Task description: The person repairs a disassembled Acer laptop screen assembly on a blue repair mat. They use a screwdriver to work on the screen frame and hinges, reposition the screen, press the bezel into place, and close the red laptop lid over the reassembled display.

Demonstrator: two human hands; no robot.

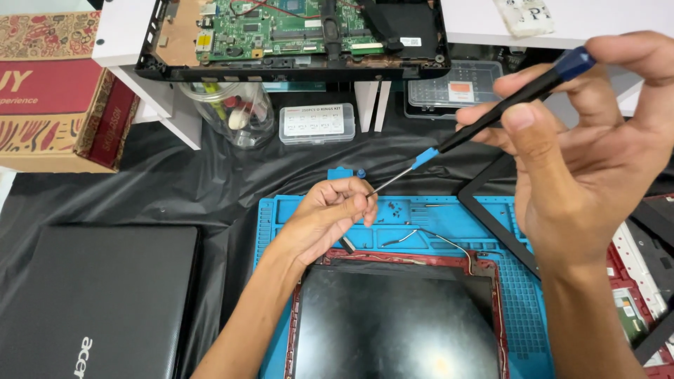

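My right hand [590, 140] grips a black and blue screwdriver [484, 121] that slants down to the left. Its thin metal tip meets the pinched fingers of my left hand [330, 214], which hold something too small to make out at the tip. Both hands hover over a blue repair mat [449, 221]. On the mat lies a laptop screen panel [397, 323] in a red frame, with a thin cable [435, 238] curling along its top edge. A few tiny screws [394, 208] lie in the mat's tray sections.
An opened laptop base with a green circuit board [281, 31] rests on a white shelf at the top. Under it stand a clear jar [228, 112] and small parts boxes [317, 123]. A closed black laptop [91, 302] lies left, a cardboard box [56, 98] behind it. Black bezel pieces [491, 224] lie right.
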